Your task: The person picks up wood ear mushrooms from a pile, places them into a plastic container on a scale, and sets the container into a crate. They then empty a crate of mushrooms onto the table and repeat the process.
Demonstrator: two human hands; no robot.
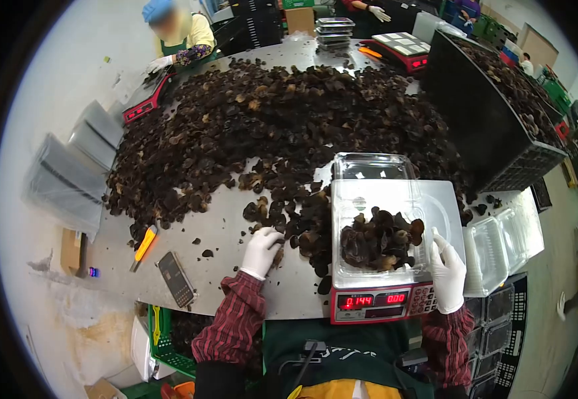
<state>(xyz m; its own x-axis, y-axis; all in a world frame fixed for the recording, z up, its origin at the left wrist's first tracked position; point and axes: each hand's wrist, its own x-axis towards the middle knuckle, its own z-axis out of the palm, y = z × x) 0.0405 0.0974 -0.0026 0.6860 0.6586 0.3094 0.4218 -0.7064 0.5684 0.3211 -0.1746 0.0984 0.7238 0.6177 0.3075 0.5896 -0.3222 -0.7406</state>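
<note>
A red digital scale (371, 304) with a lit display stands at the table's front edge. On its plate lies an open clear plastic tray (352, 199) with a clump of dark wood-ear mushrooms (381, 241) in it. My right hand (447, 271), white-gloved, is at the tray's right side, fingers extended and somewhat apart. My left hand (262, 251), also gloved, rests left of the scale by the loose mushrooms, its fingers curled together; what they hold is too small to make out. A large mushroom pile (282, 113) spreads across the metal table.
An orange cutter (145, 245) and a phone-like device (176, 279) lie at front left. Stacked clear trays (485, 256) stand at right, below a tilted black crate (482, 120). Across the table a co-worker (192, 36) is beside another red scale (144, 106).
</note>
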